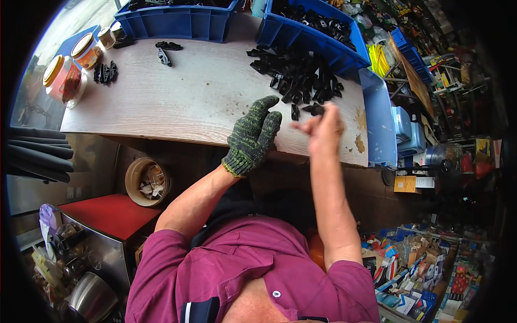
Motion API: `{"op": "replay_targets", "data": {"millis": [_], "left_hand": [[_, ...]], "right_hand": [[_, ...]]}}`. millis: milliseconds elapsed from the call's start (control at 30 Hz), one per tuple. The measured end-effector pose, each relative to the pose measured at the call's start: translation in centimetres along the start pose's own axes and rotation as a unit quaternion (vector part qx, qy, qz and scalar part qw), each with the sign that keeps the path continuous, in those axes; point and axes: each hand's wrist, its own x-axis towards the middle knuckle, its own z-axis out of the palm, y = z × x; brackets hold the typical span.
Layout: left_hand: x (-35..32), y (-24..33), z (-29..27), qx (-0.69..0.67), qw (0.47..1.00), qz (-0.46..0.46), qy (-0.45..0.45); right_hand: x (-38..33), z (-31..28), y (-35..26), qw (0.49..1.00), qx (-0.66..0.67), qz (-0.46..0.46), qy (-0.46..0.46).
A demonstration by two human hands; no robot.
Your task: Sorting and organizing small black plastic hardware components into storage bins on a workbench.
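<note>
My left hand (252,135) wears a dark green and black knitted glove. It hovers at the table's front edge, with a gap between its fingers and nothing visible in them. My bare right hand (326,129) is to its right, over the front of the table and smeared by motion. Just beyond its fingertips lies a small black plastic piece (312,109); whether they touch is unclear. Another black piece (294,112) lies between the two hands. Behind them spreads a loose pile of black plastic pieces (301,75).
Blue crates (175,24) with black pieces line the table's (183,97) far side. Lidded jars (62,81) and a few black pieces (105,72) sit at the left. A round bin (129,182) and a red-topped cabinet (107,214) stand below left. A light-blue bin (379,118) adjoins the right edge.
</note>
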Motion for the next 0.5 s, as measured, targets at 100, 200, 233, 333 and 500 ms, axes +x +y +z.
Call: {"op": "replay_targets", "data": {"millis": [100,200,233,333,500], "left_hand": [[-0.1,0.4,0.5,-0.011,0.999,0.052,0.009],[0.1,-0.5,0.8,-0.009,0.999,0.044,0.017],[0.1,-0.8,0.8,-0.023,0.998,0.060,0.026],[0.1,-0.5,0.7,-0.024,0.997,0.063,0.024],[-0.1,-0.3,0.0,0.029,0.998,0.050,0.009]], "right_hand": [[5.5,-5.5,-5.6,0.991,0.038,-0.071,0.111],[7.4,-8.8,-7.4,0.956,0.004,-0.113,0.270],[7.1,-9.3,-7.2,0.954,-0.019,-0.096,0.282],[4.8,-8.9,-4.2,0.986,-0.088,-0.062,0.128],[2.4,-3.4,-1.6,0.960,-0.255,0.077,-0.088]]}}
